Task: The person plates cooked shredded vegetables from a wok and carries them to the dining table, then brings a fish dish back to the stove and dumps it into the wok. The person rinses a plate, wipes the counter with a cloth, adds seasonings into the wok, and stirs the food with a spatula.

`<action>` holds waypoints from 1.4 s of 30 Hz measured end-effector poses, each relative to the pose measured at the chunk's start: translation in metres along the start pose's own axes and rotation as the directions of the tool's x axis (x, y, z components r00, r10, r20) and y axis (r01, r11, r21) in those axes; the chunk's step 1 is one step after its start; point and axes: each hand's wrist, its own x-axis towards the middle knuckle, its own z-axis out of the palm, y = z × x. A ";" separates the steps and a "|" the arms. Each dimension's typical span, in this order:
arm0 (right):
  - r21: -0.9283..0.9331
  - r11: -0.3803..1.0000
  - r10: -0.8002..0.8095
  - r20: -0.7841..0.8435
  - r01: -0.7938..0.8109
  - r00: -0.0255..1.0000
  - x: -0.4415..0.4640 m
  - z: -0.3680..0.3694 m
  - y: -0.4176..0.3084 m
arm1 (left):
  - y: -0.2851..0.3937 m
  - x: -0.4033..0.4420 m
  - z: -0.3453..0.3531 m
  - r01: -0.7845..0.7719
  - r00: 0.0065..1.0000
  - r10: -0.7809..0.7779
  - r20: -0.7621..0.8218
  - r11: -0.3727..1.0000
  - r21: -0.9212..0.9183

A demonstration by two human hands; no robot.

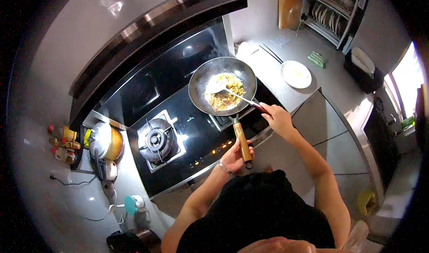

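My left hand (236,157) is wrapped round the wooden handle (241,139) of a dark wok (199,96), which sits over the right side of the black gas stove (192,139). In my right hand (278,119) is a spatula (239,96) with a dark red grip and a metal shaft. Its blade rests among chopped yellow and green food (230,102) in the wok. Steam or glare hazes the inside of the pan. The burner under the wok is mostly hidden.
A bare burner (155,139) is on the left, beside a pot (107,140) and seasoning jars (65,143). On the right counter are a white plate (296,74), chopsticks (270,53) and green vegetables (317,59). A range hood (161,27) overhangs the stove; a dish rack (328,16) stands behind.
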 end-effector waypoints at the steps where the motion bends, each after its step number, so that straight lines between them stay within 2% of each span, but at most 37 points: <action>1: 0.065 0.998 -0.019 -0.063 0.023 0.998 -0.004 -0.004 -0.002 | 0.000 -0.001 -0.001 0.015 1.000 -0.015 0.003 1.000 -0.015; 3: 0.217 0.973 0.122 -0.168 -0.084 0.978 -0.015 -0.015 -0.008 | 0.002 -0.002 -0.001 0.035 0.999 -0.035 0.011 0.998 -0.053; 6: 0.377 0.894 0.357 -0.274 -0.241 0.893 -0.051 -0.011 0.006 | 0.002 -0.006 0.000 0.046 0.999 -0.046 -0.003 0.999 -0.021; 8: 0.445 0.802 0.532 -0.232 -0.398 0.814 -0.087 -0.006 0.016 | 0.004 -0.014 -0.002 0.079 0.996 -0.079 -0.027 0.997 -0.026; 10: 0.409 0.805 0.555 -0.261 -0.430 0.790 -0.130 0.014 0.032 | 0.006 -0.014 -0.023 0.115 0.992 -0.116 -0.042 0.993 -0.016; 11: 0.416 0.771 0.599 -0.215 -0.482 0.772 -0.148 0.017 0.026 | 0.008 -0.018 -0.025 0.159 0.985 -0.159 -0.064 0.987 -0.007; 14: 0.424 0.684 0.694 -0.126 -0.594 0.709 -0.186 0.010 0.016 | 0.007 -0.010 -0.101 0.315 0.946 -0.308 0.100 0.947 -0.064; 15: 0.437 0.667 0.709 -0.120 -0.604 0.696 -0.195 0.010 0.010 | 0.005 -0.012 -0.100 0.312 0.936 -0.315 -0.155 0.949 -0.044; 16: 0.454 0.648 0.723 -0.114 -0.611 0.681 -0.205 0.010 0.008 | 0.003 -0.015 -0.097 0.313 0.868 -0.291 -0.403 0.950 -0.011; 17: 0.390 0.662 0.730 -0.144 -0.640 0.668 -0.213 0.010 0.010 | 0.000 -0.017 -0.093 0.323 0.842 -0.301 -0.449 0.946 -0.028; 18: 0.410 0.663 0.731 -0.173 -0.626 0.660 -0.220 0.009 0.013 | -0.003 -0.014 -0.098 0.408 0.881 -0.418 -0.224 0.908 -0.093; 19: 0.433 0.663 0.732 -0.204 -0.611 0.650 -0.226 0.007 0.015 | -0.005 -0.010 -0.101 0.502 0.863 -0.505 0.015 0.854 -0.135; 22: 0.403 0.661 0.742 -0.220 -0.634 0.634 -0.236 -0.014 0.012 | -0.028 -0.001 -0.090 0.595 0.800 -0.572 0.180 0.796 -0.116; 23: 0.370 0.654 0.752 -0.226 -0.660 0.619 -0.241 -0.025 0.010 | -0.037 0.001 -0.116 0.446 0.893 -0.438 -0.105 0.892 0.075; 25: 0.442 0.660 0.747 -0.304 -0.607 0.591 -0.262 -0.035 0.015 | -0.057 0.000 -0.061 0.347 0.870 -0.276 -0.409 0.931 0.110; 27: 0.400 0.646 0.763 -0.317 -0.650 0.563 -0.283 -0.055 0.018 | -0.071 0.024 -0.079 0.465 0.821 -0.408 -0.400 0.884 0.053; 30: 0.355 0.610 0.792 -0.307 -0.709 0.527 -0.345 -0.082 0.028 | -0.123 0.036 -0.048 0.498 0.776 -0.386 -0.499 0.861 0.108; 33: 0.349 0.508 0.858 -0.288 -0.787 0.426 -0.417 -0.114 0.036 | -0.179 0.057 -0.034 0.596 0.732 -0.432 -0.527 0.780 0.191; 34: 0.346 0.481 0.869 -0.313 -0.806 0.384 -0.441 -0.124 0.039 | -0.197 0.068 -0.029 0.685 0.691 -0.591 -0.415 0.720 0.116; 36: 0.338 0.426 0.886 -0.346 -0.839 0.310 -0.490 -0.144 0.042 | -0.231 0.088 -0.026 0.837 0.539 -0.828 -0.150 0.548 -0.016; 38: 0.306 0.364 0.908 -0.325 -0.880 0.263 -0.535 -0.157 0.043 | -0.268 0.107 -0.030 0.760 0.639 -0.708 -0.301 0.520 0.390; 41: 0.295 0.304 0.927 -0.310 -0.906 0.210 -0.589 -0.181 0.037 | -0.328 0.126 -0.016 0.688 0.669 -0.655 -0.351 0.368 0.625; 42: 0.295 0.302 0.929 -0.305 -0.906 0.211 -0.603 -0.187 0.035 | -0.348 0.131 -0.010 0.696 0.658 -0.658 -0.366 0.344 0.630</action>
